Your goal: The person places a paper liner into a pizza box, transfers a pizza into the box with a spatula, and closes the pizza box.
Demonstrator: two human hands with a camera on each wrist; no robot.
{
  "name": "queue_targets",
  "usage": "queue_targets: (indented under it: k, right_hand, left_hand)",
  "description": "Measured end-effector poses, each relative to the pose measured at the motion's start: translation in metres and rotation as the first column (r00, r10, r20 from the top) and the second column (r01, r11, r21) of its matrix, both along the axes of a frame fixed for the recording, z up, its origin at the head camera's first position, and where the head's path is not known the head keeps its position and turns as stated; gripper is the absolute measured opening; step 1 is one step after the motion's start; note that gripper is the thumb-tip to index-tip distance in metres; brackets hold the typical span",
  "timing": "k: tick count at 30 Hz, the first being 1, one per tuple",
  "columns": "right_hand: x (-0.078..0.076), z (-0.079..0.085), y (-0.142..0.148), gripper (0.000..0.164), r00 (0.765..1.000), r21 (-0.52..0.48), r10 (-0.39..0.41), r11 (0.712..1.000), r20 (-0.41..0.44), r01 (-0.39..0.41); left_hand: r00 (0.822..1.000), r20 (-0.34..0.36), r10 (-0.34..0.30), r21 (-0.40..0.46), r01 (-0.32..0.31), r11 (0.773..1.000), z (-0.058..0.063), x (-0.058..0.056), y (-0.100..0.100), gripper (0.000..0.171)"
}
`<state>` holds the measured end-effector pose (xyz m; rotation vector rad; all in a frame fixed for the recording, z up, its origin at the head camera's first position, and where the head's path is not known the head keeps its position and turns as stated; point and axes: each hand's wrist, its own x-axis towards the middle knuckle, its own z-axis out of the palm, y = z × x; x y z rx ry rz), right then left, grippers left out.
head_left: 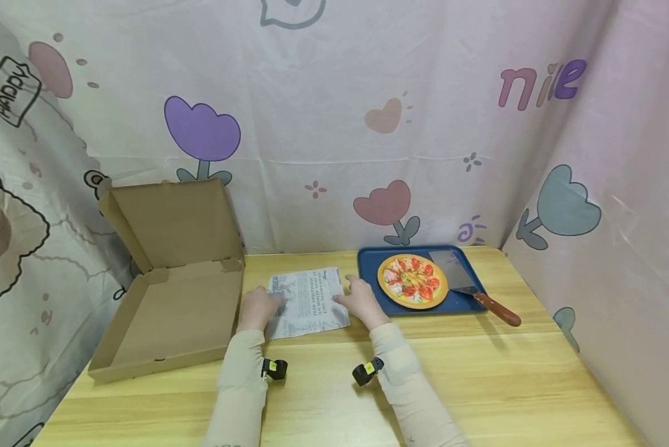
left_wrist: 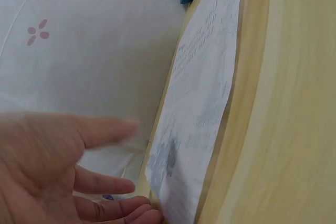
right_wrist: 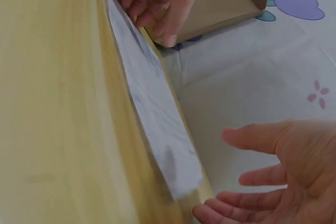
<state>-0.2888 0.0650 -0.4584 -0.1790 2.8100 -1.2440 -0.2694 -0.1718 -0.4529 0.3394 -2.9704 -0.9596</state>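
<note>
A printed sheet of newspaper-style paper [head_left: 308, 304] lies flat on the wooden table, between my two hands. At its left edge is my left hand [head_left: 258, 308], thumb held out over the sheet and fingertips down at the side. My right hand [head_left: 362, 302] is at the opposite edge, thumb and fingers spread apart. In the left wrist view, the fingers [left_wrist: 105, 184] reach down beside a corner of the paper [left_wrist: 191, 98]. The right wrist view has the right fingertips [right_wrist: 207, 211] just off the paper's near end [right_wrist: 184, 182]. Neither hand grips anything.
An opened cardboard pizza box [head_left: 172, 316] stands at the left, lid raised against the curtain [head_left: 306, 124]. To the right, a blue tray [head_left: 368, 253] bears a pizza [head_left: 413, 281] and a spatula [head_left: 496, 308] whose wooden handle overhangs the tray. The wooden table [head_left: 323, 397] extends toward me.
</note>
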Motion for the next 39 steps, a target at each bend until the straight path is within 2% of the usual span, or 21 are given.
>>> queue_targets:
  k: [3, 6, 16, 19, 25, 33, 36, 39]
  right_hand:
    - [0.001, -0.004, -0.005, 0.071, 0.999, 0.001, -0.025, 1.0, 0.029, 0.025]
    - [0.002, -0.006, -0.008, 0.072, 0.997, -0.013, -0.057, 0.998, 0.051, 0.058]
    - [0.005, -0.004, -0.012, 0.069, 0.992, -0.053, -0.105, 0.993, 0.071, 0.109]
    - [0.005, -0.005, -0.012, 0.068, 0.992, -0.06, -0.108, 0.992, 0.071, 0.113]
    - [0.004, -0.007, -0.011, 0.068, 0.992, -0.056, -0.107, 0.992, 0.071, 0.111]
    - [0.004, -0.01, -0.01, 0.066, 0.992, -0.071, -0.103, 0.992, 0.077, 0.109]
    - [0.004, -0.01, -0.01, 0.066, 0.993, -0.07, -0.094, 0.993, 0.077, 0.1]
    - [0.003, -0.009, -0.009, 0.066, 0.994, -0.066, -0.091, 0.993, 0.068, 0.096]
  left_hand:
    - [1.0, 0.005, 0.007, -0.047, -0.007, 0.999, -0.002, -0.001, 0.002, 0.035]
    - [1.0, 0.002, 0.016, -0.063, -0.016, 0.998, -0.003, -0.001, 0.003, 0.032]
    - [1.0, 0.001, 0.025, -0.021, -0.025, 0.999, -0.006, 0.001, 0.004, 0.034]
    - [1.0, 0.013, 0.023, 0.007, -0.023, 1.0, -0.005, 0.001, 0.004, 0.029]
    - [0.999, 0.04, -0.008, 0.01, 0.007, 1.0, -0.007, 0.0, 0.003, 0.018]
    - [0.999, 0.04, -0.015, 0.036, 0.014, 0.999, -0.011, 0.0, 0.0, 0.024]
    - [0.999, 0.04, -0.011, 0.071, 0.008, 0.997, -0.011, 0.0, -0.001, 0.026]
    - [0.999, 0.033, -0.008, 0.129, 0.004, 0.992, -0.011, 0.0, -0.002, 0.036]
